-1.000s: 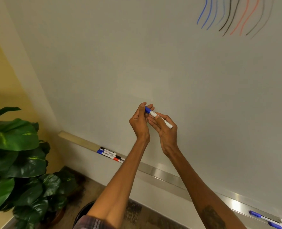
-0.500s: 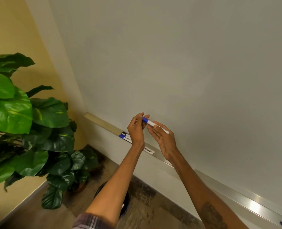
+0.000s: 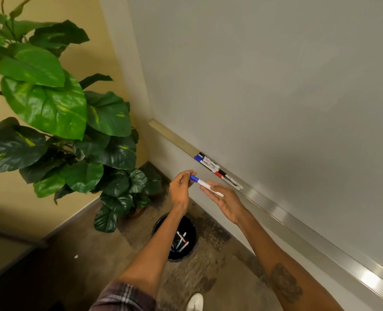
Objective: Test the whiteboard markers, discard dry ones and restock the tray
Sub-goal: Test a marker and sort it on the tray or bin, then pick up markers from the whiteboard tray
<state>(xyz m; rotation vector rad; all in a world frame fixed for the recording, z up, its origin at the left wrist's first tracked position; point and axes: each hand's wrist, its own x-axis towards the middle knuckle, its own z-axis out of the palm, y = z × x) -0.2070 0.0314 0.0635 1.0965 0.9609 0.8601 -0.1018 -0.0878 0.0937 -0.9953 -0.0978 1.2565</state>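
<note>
The round black bin [image 3: 191, 227] on the floor holds a small heap of marker pens [image 3: 181, 241], too mixed up to count. The long silver tray [image 3: 275, 217] under the white board holds what look like four capped markers [image 3: 217, 171]. The left hand [image 3: 179, 187] pinches the blue end of one white marker with a blue cap [image 3: 205, 184], up in the air near the tray, and the right hand [image 3: 224, 198] is open with straight fingers under its white end.

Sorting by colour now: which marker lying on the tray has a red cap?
The red-capped marker, front one of the right-hand pair on the tray; the other caps there are blue or black.
</note>
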